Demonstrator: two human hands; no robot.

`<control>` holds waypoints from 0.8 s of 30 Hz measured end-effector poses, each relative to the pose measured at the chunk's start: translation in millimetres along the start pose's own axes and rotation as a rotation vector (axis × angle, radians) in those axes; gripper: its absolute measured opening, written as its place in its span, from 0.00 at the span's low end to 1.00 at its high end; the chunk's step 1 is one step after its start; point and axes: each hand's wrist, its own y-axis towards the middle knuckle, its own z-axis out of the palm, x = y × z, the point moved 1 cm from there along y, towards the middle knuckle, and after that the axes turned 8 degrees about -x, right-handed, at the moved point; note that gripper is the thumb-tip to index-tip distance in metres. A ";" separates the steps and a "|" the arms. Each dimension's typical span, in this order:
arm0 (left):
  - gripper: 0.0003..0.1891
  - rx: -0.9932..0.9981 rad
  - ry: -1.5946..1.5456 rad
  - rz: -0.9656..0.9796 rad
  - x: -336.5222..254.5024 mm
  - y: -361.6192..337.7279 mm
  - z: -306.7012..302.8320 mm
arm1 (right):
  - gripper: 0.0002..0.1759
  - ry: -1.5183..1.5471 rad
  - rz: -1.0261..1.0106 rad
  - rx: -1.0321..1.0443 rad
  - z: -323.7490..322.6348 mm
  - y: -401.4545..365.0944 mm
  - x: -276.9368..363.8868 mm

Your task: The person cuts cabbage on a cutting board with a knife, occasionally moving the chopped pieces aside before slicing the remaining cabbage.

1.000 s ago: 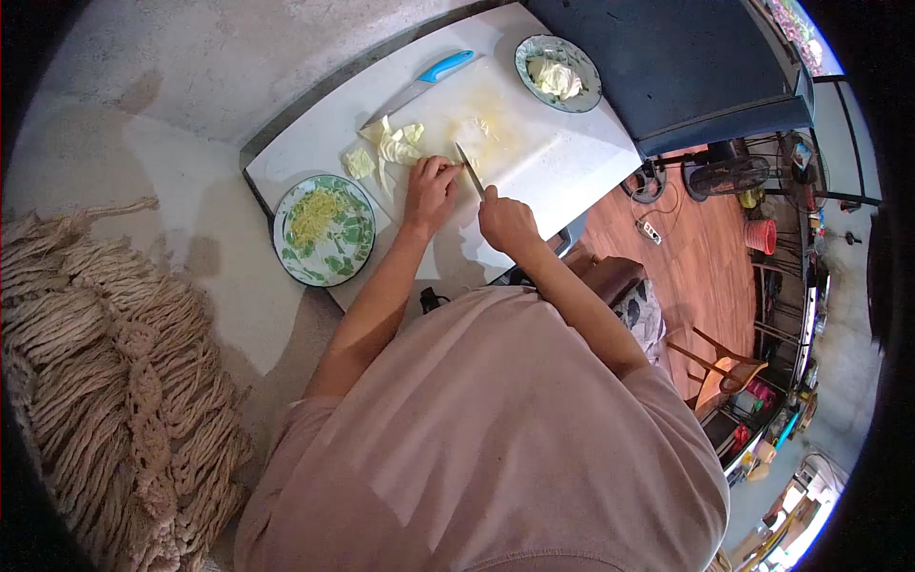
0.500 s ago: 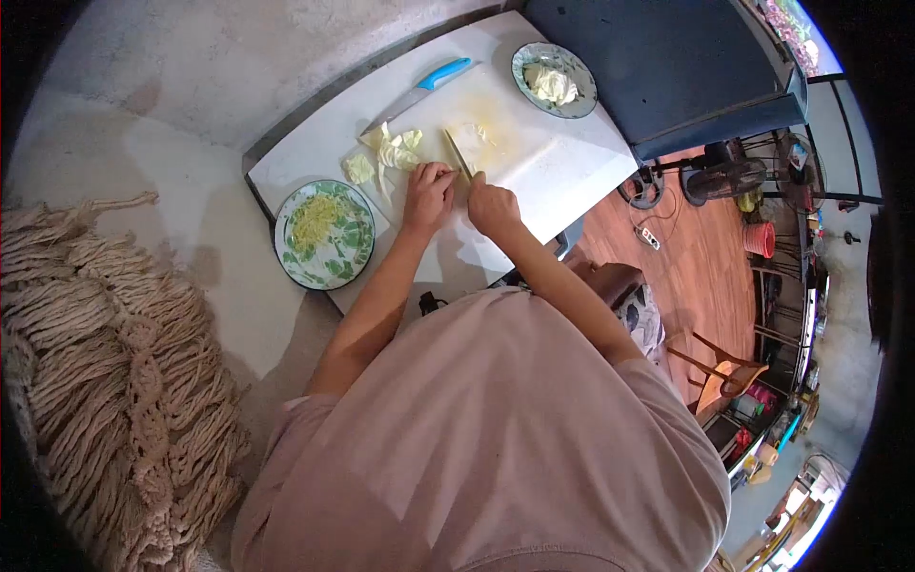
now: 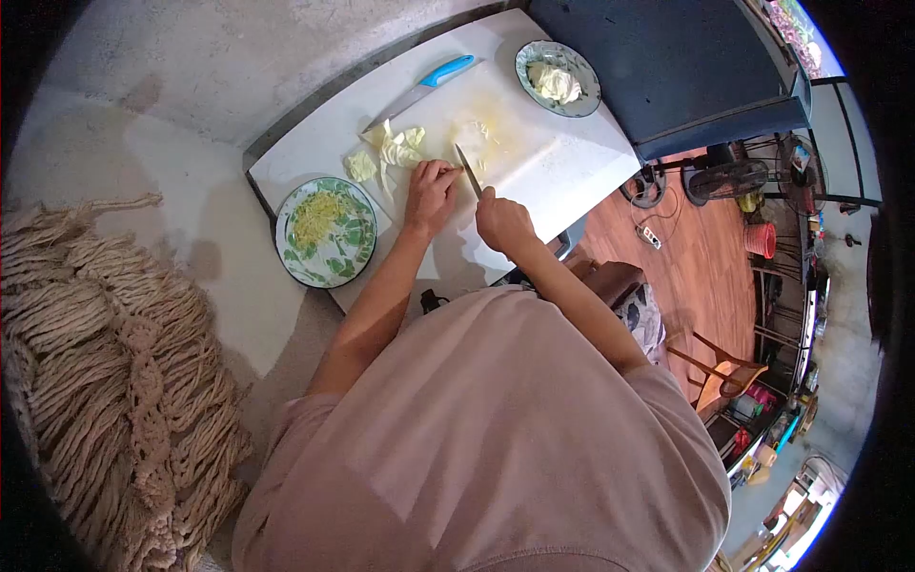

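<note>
My right hand (image 3: 505,224) is wrapped round the handle of a knife (image 3: 469,172), its blade pointing up and left over the white cutting board (image 3: 543,176). Just left of the blade, my left hand (image 3: 431,197) rests with bent fingers on the board, pressing a small piece that is mostly hidden. Pale cabbage leaves (image 3: 398,146) lie beyond my left hand, with a smaller cabbage piece (image 3: 361,166) beside them. Thin shreds (image 3: 484,131) are scattered past the knife tip. A blue-handled knife (image 3: 445,71) lies at the board's far side.
A green-patterned plate (image 3: 348,259) with shredded cabbage (image 3: 317,219) stands at the left. Another plate (image 3: 587,93) at the far right holds cabbage (image 3: 555,83). A dark cabinet (image 3: 658,71) borders the table; a fan (image 3: 727,179) stands on the wooden floor. Knotted ropes (image 3: 143,381) hang at left.
My right hand has moved slightly right and toward me, and the knife blade has shifted right, away from my left hand's fingertips. My left hand stays nearly in place.
</note>
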 end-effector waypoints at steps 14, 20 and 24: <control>0.15 -0.042 -0.019 0.005 1.7 0.6 2.6 | 0.11 -0.065 -0.005 0.079 -5.5 -2.3 12.7; 0.15 -0.038 -0.032 0.005 6.7 -2.4 4.8 | 0.11 -0.100 -0.010 0.030 13.3 17.4 3.8; 0.16 -0.031 -0.050 -0.021 6.2 -2.7 5.1 | 0.11 -0.063 0.013 -0.078 19.0 22.2 -11.8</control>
